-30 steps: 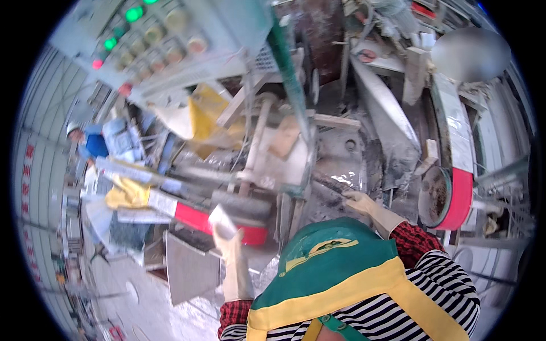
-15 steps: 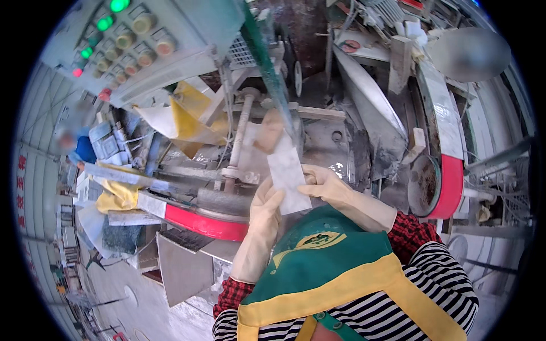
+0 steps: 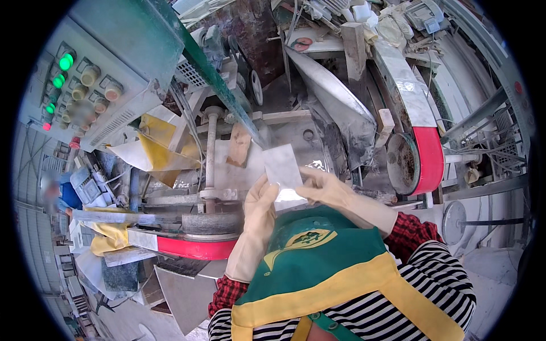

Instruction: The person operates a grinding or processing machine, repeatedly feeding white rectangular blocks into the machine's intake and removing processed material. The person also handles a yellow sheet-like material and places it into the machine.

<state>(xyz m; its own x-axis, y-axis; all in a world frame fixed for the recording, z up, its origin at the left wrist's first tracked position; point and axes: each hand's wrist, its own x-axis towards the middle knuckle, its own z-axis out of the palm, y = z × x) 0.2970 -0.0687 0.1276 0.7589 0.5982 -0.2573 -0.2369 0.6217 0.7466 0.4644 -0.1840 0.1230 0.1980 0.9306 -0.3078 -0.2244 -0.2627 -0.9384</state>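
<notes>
Between my hands is a white rectangular tile (image 3: 282, 166), tilted, its lower part shining with reflected light. My left hand (image 3: 260, 202), in a cream rubber glove, is closed on the tile's left edge with the thumb on its face. My right hand (image 3: 321, 187), gloved alike, pinches the right edge; its fingers partly pass behind the tile. Beyond the tile lies a small wooden block (image 3: 239, 145) on a pale surface. A green apron with yellow trim (image 3: 318, 250) covers my front, just below the hands.
A control panel with lit green buttons (image 3: 66, 62) stands at the upper left. Belt conveyors with red bands run at the left (image 3: 196, 248) and right (image 3: 427, 159). A slanted green post (image 3: 227, 94) comes down near the tile. A person in blue (image 3: 69, 193) is far left.
My view has turned, so the panel and machinery sit further left. The tile is tilted differently and now catches bright light. Both hands keep hold of it.
</notes>
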